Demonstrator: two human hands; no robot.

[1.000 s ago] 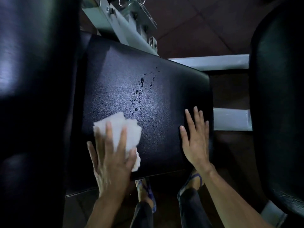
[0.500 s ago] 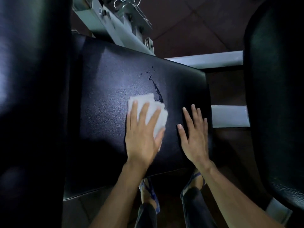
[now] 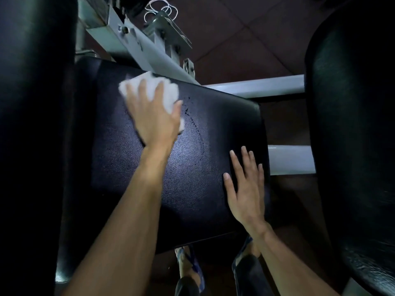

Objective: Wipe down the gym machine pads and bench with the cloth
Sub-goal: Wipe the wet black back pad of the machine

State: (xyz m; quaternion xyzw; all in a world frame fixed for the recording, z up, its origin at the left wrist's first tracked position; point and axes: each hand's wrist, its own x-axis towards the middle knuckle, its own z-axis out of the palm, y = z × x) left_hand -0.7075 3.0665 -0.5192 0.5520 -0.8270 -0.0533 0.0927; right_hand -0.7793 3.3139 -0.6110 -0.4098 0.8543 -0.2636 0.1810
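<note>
A black padded bench seat point(image 3: 192, 171) fills the middle of the view. My left hand point(image 3: 152, 116) presses a crumpled white cloth point(image 3: 149, 90) flat against the pad's far edge, fingers spread over it. A thin curved trail of dark droplets point(image 3: 194, 124) runs across the pad just right of the cloth. My right hand point(image 3: 245, 189) lies flat on the pad near its right edge, fingers straight.
Tall black pads rise close on the left point(image 3: 32, 124) and right point(image 3: 352, 146). A white metal frame point(image 3: 136, 45) with brackets and a wire loop sits behind the seat, and white crossbars point(image 3: 256, 86) run to the right. My feet point(image 3: 190, 265) stand on the dark floor below.
My left hand has swept the cloth from the pad's near left, across the droplets in the middle, up to the far edge. Most droplets are gone. My right hand stayed flat.
</note>
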